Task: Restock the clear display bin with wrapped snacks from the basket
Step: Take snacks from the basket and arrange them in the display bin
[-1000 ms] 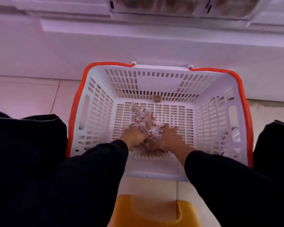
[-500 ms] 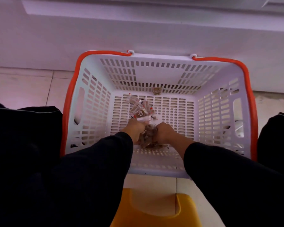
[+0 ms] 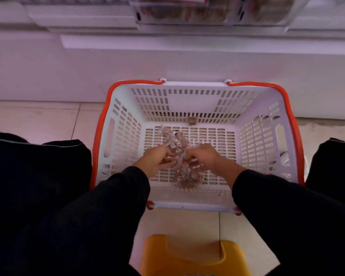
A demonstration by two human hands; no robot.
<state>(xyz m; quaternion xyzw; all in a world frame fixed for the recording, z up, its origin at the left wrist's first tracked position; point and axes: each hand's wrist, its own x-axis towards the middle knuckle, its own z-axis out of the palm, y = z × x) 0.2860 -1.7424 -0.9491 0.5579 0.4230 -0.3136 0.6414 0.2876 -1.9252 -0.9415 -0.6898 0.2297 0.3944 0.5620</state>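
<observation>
A white slotted basket [image 3: 197, 100] with orange handles stands on the floor between my knees. Inside it, my left hand [image 3: 157, 159] and my right hand [image 3: 204, 156] grip a bunch of wrapped snacks [image 3: 177, 145] in clear wrappers with red print, held a little above the basket floor. More of these snacks hang below my hands [image 3: 187, 176]. One lone brown wrapped snack [image 3: 192, 121] lies at the basket's far wall. The clear display bin [image 3: 217, 10] sits on the shelf at the top of the view, with brown snacks inside.
A white shelf base [image 3: 167, 62] rises right behind the basket. A yellow stool [image 3: 187, 255] stands under me at the bottom of the view. My dark-clothed knees flank the basket on both sides. Beige floor tiles [image 3: 38, 120] lie to the left.
My hands have closed round the snack pile and lifted it off the basket floor. The view has tilted up, bringing the display bin into sight.
</observation>
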